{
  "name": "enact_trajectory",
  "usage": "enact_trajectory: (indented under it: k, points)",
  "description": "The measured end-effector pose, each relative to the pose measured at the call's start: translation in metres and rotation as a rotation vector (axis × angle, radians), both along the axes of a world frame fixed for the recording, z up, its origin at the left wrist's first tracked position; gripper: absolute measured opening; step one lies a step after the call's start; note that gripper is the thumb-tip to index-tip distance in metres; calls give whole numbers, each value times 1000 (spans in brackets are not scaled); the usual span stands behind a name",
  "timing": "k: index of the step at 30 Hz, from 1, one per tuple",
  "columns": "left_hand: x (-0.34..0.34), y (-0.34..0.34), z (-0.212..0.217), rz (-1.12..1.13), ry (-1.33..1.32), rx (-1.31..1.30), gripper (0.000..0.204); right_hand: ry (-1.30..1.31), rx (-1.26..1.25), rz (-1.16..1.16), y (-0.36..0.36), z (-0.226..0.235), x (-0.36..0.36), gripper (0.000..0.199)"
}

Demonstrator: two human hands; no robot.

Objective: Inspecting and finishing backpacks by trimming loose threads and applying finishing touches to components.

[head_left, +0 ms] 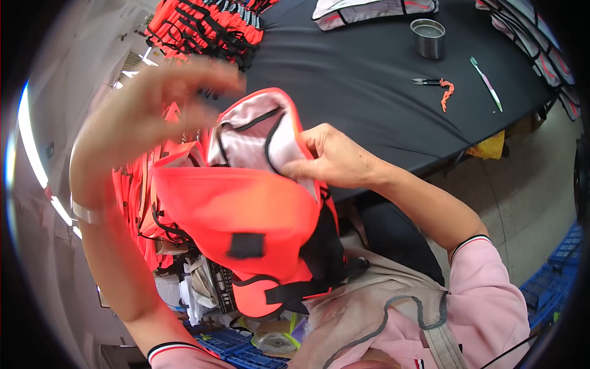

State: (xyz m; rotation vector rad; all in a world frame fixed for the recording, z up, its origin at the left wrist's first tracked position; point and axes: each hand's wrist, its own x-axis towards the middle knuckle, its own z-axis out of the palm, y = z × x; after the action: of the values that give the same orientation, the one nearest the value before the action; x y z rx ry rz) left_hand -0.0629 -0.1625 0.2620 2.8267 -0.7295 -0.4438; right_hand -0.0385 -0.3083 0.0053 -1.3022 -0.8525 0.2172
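Observation:
A bright orange vest (pixel 239 209) with black trim, a black patch and a pale lining hangs in front of me over my lap. My right hand (pixel 329 157) pinches its upper edge, thumb on the pale lining. Raised at the left and blurred, my left hand (pixel 147 114) has its fingers spread and holds nothing, close to the vest's left shoulder. A band sits on my left wrist.
A black table (pixel 369 80) carries a metal tin (pixel 428 37), small snips (pixel 426 81) with an orange cord scrap (pixel 447 93), a toothbrush (pixel 487 83) and pale vests. A pile of orange vests (pixel 209 27) lies at its far left. Blue crates (pixel 550 283) stand on the floor.

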Motion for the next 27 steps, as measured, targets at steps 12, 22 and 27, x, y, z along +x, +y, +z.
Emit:
enact_trajectory:
  k: [12, 22, 27]
  points:
    - [13, 0, -36, 212, 400, 362, 23, -145, 59, 616, -24, 43, 43, 25]
    - [-29, 25, -38, 230, 1, 109, 37, -189, 54, 446, 3, 44, 70, 25]
    - [-46, 2, -51, -75, -709, 86, 31, -290, 5, 392, -19, 51, 43, 24]
